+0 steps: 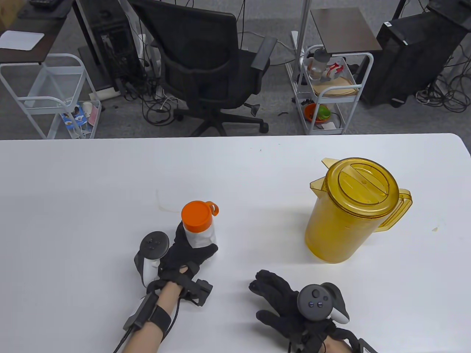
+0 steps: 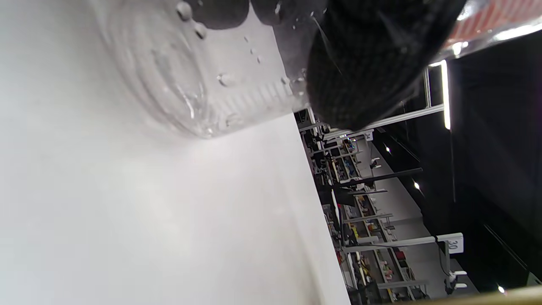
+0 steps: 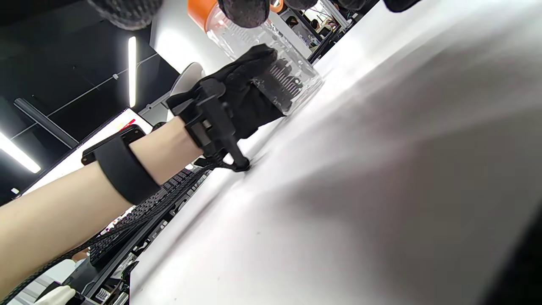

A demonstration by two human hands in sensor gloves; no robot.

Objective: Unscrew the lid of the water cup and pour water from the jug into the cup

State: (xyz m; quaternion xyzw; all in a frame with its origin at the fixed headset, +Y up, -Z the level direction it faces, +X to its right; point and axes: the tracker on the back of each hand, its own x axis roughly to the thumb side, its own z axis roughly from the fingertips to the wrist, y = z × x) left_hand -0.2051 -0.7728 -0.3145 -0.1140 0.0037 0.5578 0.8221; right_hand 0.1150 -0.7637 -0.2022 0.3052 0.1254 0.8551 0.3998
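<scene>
Orange lid (image 1: 197, 215) still caps the cup (image 1: 200, 235), gripped by left hand (image 1: 186, 257) to steady it; right hand (image 1: 281, 299) fingers spread, empty.

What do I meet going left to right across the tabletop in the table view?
Left hand gripping the water cup with its orange lid on → right hand, holding nothing → amber jug.
</scene>
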